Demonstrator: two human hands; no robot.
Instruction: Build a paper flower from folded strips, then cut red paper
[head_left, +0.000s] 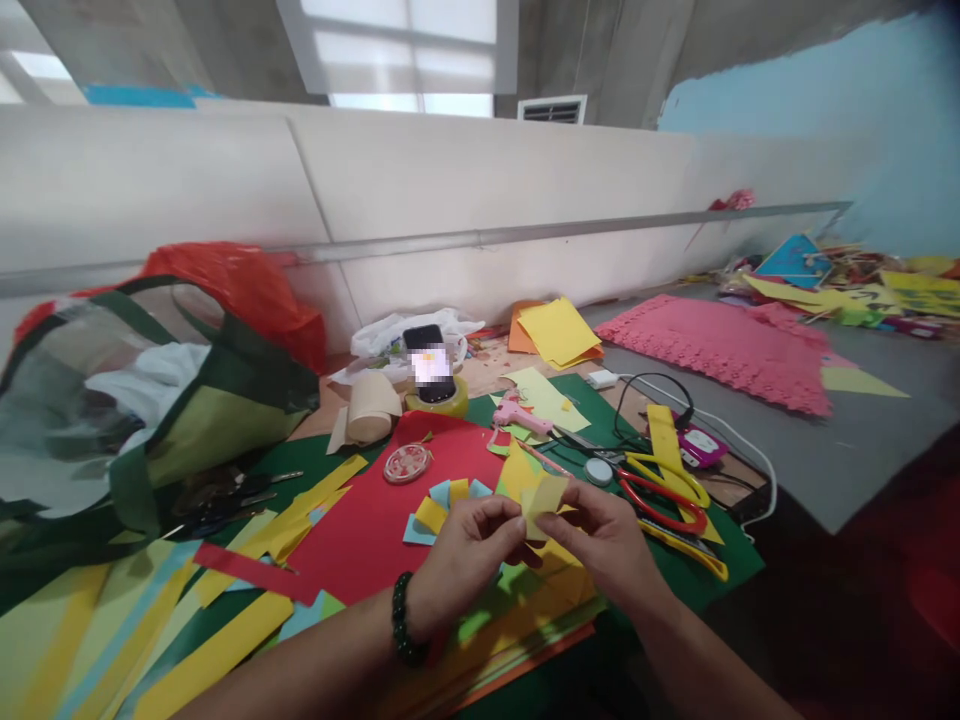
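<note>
My left hand (pixel 469 555) and my right hand (pixel 607 545) meet over the low table, both pinching a small pale yellow paper piece (pixel 541 497) between fingers and thumbs. A dark bead bracelet (pixel 403 620) sits on my left wrist. Under the hands lies a red paper sheet (pixel 375 520) with small folded blue and yellow paper bits (pixel 439 505) on it. Stacked yellow, green and orange sheets (pixel 517 625) lie beneath my wrists.
Long yellow and blue paper strips (pixel 217 600) spread at the left. Red and yellow scissors (pixel 667 495), a pink glue gun (pixel 521 417), a phone (pixel 429 362) on a tape roll, a green mesh bag (pixel 150 400) and a pink mat (pixel 720 345) surround the work spot.
</note>
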